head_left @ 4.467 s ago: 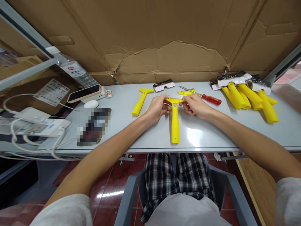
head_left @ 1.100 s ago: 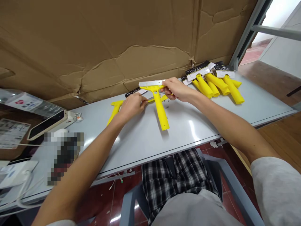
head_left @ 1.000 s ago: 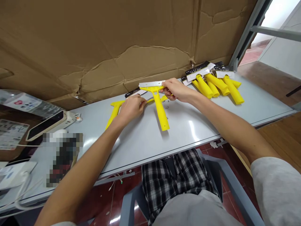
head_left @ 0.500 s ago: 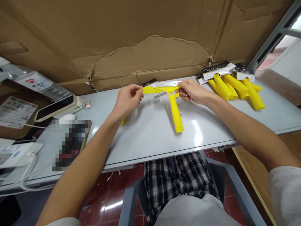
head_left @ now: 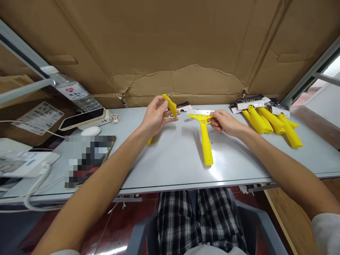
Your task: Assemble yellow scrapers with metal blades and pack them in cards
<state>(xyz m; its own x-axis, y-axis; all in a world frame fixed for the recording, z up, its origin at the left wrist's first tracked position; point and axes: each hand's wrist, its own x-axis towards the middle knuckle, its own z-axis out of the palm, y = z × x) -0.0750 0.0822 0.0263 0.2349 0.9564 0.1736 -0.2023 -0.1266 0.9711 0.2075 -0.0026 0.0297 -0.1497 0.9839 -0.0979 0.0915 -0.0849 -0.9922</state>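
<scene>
My right hand (head_left: 224, 122) pinches the right end of the head of a yellow scraper (head_left: 206, 147). The scraper has a T shape, its handle pointing toward me and a silvery blade (head_left: 200, 112) along its top. In my left hand (head_left: 156, 115) is a flat yellow strip, perhaps a blade cover (head_left: 170, 105), held tilted between thumb and fingers, apart from the scraper. Beneath my left wrist, part of another yellow piece (head_left: 149, 141) shows on the table. A black-and-white card (head_left: 183, 106) and a thin metal strip (head_left: 189, 120) lie behind the scraper.
Several yellow scrapers with header cards (head_left: 276, 122) are heaped at the back right. Small screws (head_left: 211, 142) lie right of the handle. A phone (head_left: 82, 118), white mouse (head_left: 90, 131), water bottle (head_left: 75, 94) and cables fill the left. Cardboard (head_left: 180, 46) walls the back.
The yellow strip has come away from the scraper's head and moved left, turned upward in my left hand. My right hand still holds the scraper. The camera view has shifted.
</scene>
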